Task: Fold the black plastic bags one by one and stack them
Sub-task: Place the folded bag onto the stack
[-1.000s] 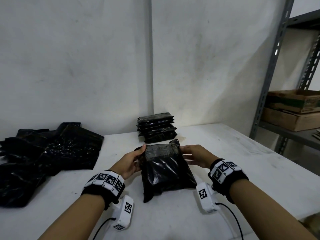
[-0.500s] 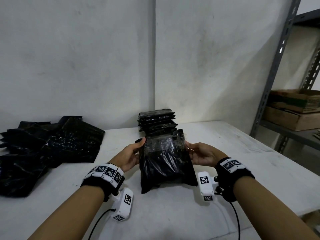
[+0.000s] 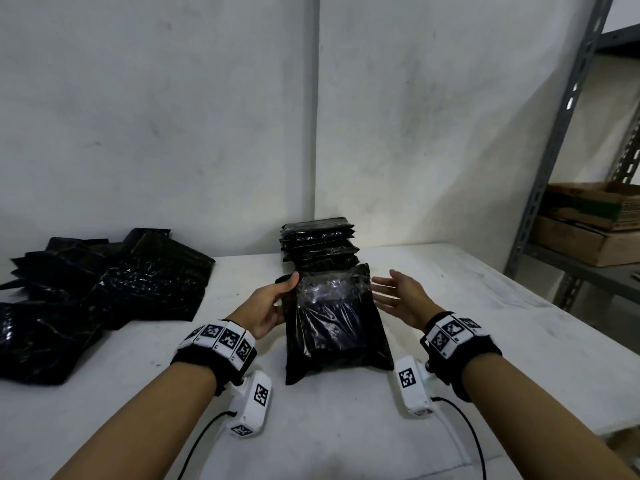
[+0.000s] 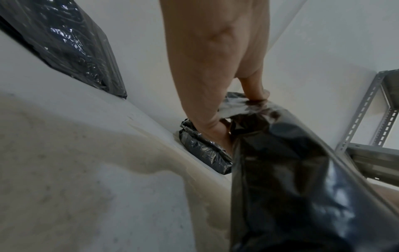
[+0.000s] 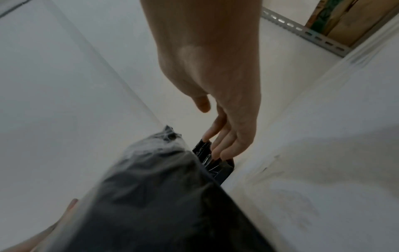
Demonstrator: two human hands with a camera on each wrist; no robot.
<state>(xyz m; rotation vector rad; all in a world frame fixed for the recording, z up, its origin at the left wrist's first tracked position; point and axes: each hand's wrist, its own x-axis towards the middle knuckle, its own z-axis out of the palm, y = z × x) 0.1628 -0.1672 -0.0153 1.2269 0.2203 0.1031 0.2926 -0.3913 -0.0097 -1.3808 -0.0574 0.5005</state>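
**Q:** Your left hand [image 3: 268, 308], what was it doing at that moment?

**A:** You gripped the upper left edge of the folded black plastic bag [image 3: 332, 320]. Your thumb lay over the top corner and your fingers curled behind it, which the left wrist view showed plainly [image 4: 207, 95]. The bag's far end was raised off the white tabletop [image 3: 485, 341], while its near end looked to rest on the surface; I could not tell that for certain.

**Q:** And your right hand [image 3: 401, 299]?

**A:** You held it just beside the bag's right edge, palm turned inward, fingers spread and nearly straight, holding nothing. In the right wrist view your fingertips [image 5: 218, 150] pointed toward the stack behind, and I could not tell whether they touched it.

**Q:** Where was that stack?

**A:** You had the neat stack of folded black bags [image 3: 318, 242] directly behind the bag in your hand, close to the pale wall [image 3: 173, 116]. How many bags it held I could not count reliably.

**Q:** What else was on the table?

**A:** You had a loose heap of unfolded glossy black plastic bags [image 3: 104, 292] spread over the left side, well apart from the stack. To your right stood a grey metal shelving rack [image 3: 561, 140] with 2 brown cardboard boxes [image 3: 588, 223] on a shelf.
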